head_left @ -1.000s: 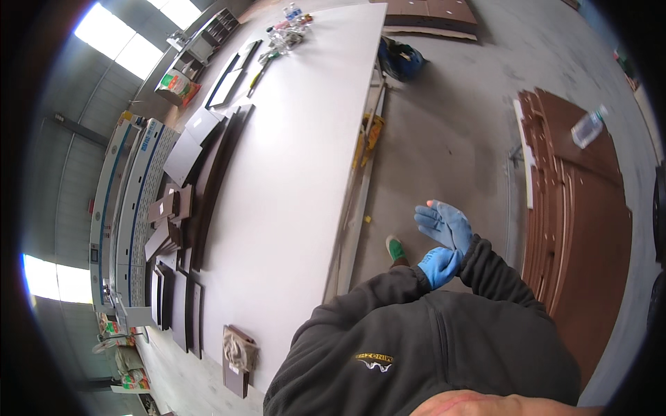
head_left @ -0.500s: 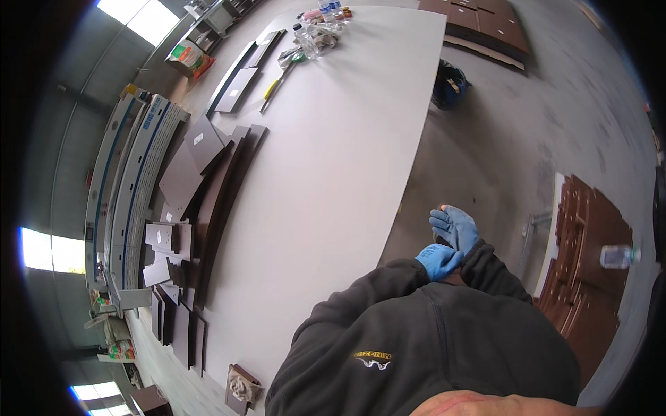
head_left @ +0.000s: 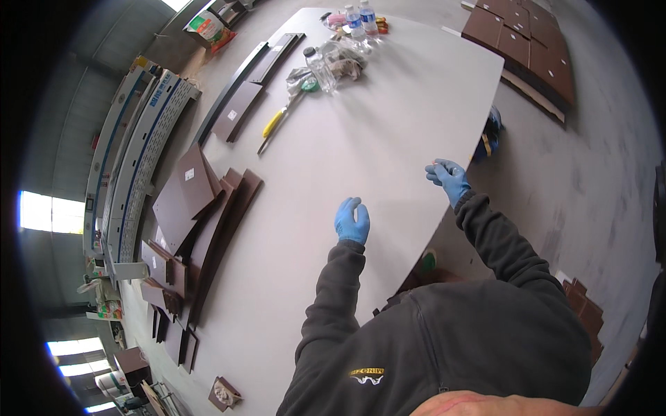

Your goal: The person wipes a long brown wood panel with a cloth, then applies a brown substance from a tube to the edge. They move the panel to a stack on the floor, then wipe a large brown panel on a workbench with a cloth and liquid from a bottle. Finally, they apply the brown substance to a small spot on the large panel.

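Both my hands wear blue gloves, with dark sleeves at the wrists. My left hand is over the white tabletop, thumb apart from slightly bent fingers, holding nothing. By the table's right edge is my right hand, its fingers loosely bent and spread, with no object visible in it. Something small and pale shows at one of its fingertips. Ahead of my hands, a yellow-handled knife-like tool lies beside a green-ended item and a clear plastic bottle.
Dark brown panels and long strips are piled along the table's left side. Two water bottles stand at the far end near crumpled plastic. Brown panels are stacked at far right. A bin stands by the table edge.
My hands were together at the right of the table, the left at the right glove's wrist. They have parted; the left moved over the tabletop, the right forward. The view has shifted.
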Action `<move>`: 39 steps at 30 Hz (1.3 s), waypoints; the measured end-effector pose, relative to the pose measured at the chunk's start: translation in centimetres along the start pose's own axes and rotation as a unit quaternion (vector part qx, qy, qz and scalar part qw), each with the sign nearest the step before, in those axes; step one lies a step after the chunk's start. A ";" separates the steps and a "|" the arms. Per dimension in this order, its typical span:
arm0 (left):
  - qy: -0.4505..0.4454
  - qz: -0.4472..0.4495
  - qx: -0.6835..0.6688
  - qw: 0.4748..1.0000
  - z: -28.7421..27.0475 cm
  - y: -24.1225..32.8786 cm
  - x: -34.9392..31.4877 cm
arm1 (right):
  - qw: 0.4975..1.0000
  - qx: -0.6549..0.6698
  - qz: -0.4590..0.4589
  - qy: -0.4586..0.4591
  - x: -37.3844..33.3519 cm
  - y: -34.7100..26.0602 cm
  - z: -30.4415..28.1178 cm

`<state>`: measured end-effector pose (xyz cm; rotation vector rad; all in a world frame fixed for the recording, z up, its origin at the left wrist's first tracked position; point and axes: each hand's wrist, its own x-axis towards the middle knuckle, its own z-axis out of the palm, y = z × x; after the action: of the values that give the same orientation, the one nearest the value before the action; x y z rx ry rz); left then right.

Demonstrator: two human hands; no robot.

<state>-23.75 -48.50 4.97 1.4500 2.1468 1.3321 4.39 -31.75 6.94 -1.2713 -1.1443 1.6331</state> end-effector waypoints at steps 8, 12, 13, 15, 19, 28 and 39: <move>0.053 -0.151 0.242 0.957 9.2 -5.6 14.8 | 0.997 -0.062 -0.020 -0.036 16.6 -4.1 1.3; 0.040 -0.268 0.231 0.935 11.9 -6.2 16.7 | 0.994 -0.074 -0.039 -0.074 26.4 -6.6 3.2; 0.032 -0.258 0.258 0.931 12.4 -6.2 16.6 | 0.993 -0.077 -0.042 -0.083 29.4 -7.4 4.2; 0.056 -0.225 0.292 0.928 13.2 -6.3 16.6 | 0.990 -0.055 -0.060 -0.117 35.2 -8.5 6.8; 0.063 -0.206 0.351 0.911 13.7 -6.2 16.8 | 0.977 -0.070 -0.078 -0.185 45.2 -9.9 12.5; 0.050 -0.205 0.340 0.917 13.5 -6.2 17.7 | 0.948 -0.125 -0.154 -0.250 56.2 -13.9 21.4; 0.047 -0.189 0.354 0.915 13.4 -6.6 17.7 | 0.624 -0.460 -0.589 -0.227 58.5 -15.2 26.4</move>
<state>-28.18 -27.12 -2.69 1.0598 2.9567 0.5033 -33.51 22.27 6.76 -0.2021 -2.5514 0.2225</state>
